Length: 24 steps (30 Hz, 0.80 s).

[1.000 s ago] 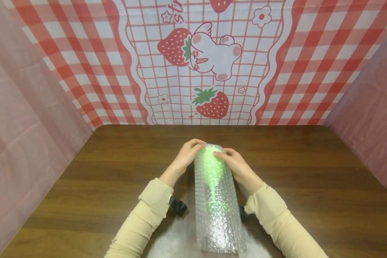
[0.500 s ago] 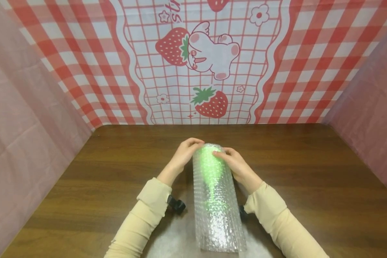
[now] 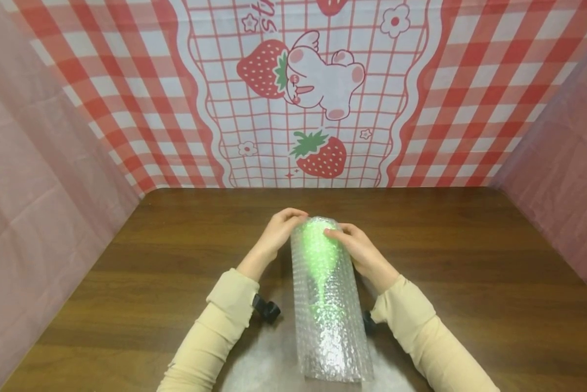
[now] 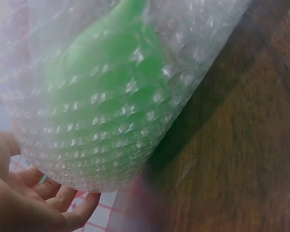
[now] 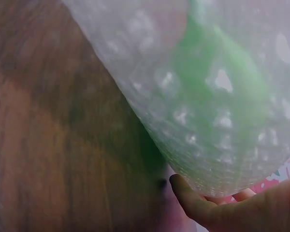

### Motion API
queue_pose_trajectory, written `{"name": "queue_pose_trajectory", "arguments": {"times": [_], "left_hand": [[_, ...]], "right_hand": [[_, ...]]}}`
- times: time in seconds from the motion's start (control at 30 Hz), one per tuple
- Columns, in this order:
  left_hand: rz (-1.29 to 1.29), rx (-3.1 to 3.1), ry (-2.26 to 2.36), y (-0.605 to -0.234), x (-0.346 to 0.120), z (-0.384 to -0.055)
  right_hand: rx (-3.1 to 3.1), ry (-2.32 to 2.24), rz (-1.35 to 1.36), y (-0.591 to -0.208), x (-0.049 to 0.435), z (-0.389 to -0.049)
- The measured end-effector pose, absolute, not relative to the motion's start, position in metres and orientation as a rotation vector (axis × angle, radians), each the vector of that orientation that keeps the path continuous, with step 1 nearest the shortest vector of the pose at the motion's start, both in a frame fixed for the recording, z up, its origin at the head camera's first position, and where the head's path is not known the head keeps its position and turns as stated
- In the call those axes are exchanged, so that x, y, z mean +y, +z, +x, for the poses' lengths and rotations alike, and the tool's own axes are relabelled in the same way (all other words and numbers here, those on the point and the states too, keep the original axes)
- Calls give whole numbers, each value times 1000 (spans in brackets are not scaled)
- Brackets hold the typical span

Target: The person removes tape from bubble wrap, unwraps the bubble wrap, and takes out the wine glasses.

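A roll of clear bubble wrap [image 3: 329, 348] lies lengthwise in front of me, slanting toward the front edge. Through it shows a green goblet [image 3: 321, 256], its cup at the far end and a thin stem and foot nearer me. My left hand [image 3: 279, 231] pinches the far left corner of the wrap; in the left wrist view its fingers [image 4: 82, 210] curl at the end of the roll. My right hand [image 3: 364, 250] grips the far right side, thumb on top and fingers behind the edge. The right wrist view has the green cup [image 5: 217, 92] blurred behind the bubbles.
The brown wooden table [image 3: 151, 261] extends on both sides. A pale, shiny patch [image 3: 259, 354] lies beneath the wrap's near end. Behind hangs a red-checked strawberry cloth [image 3: 435, 109], with pink curtains [image 3: 29, 190] at the sides. A black camera mount [image 3: 267, 309] sits at the left wrist.
The far end of the bubble wrap and my left hand have shifted slightly left and away. My right hand keeps its hold in nearly the same place.
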State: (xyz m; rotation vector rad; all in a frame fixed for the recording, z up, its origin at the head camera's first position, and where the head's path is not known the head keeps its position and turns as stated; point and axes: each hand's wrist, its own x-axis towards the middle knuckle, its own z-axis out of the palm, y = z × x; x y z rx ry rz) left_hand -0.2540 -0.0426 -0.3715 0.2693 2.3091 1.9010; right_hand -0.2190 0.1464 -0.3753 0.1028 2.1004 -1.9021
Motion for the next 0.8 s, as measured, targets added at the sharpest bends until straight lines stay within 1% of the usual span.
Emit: {"name": "queue_pose_trajectory", "arguments": {"times": [0.27, 0.8], "left_hand": [[318, 2316, 1943, -373, -44, -256], [300, 2293, 1935, -372, -47, -256]], "right_hand": [[2104, -1904, 101, -377, 147, -220], [2084, -1931, 97, -376, 148, -219]]}}
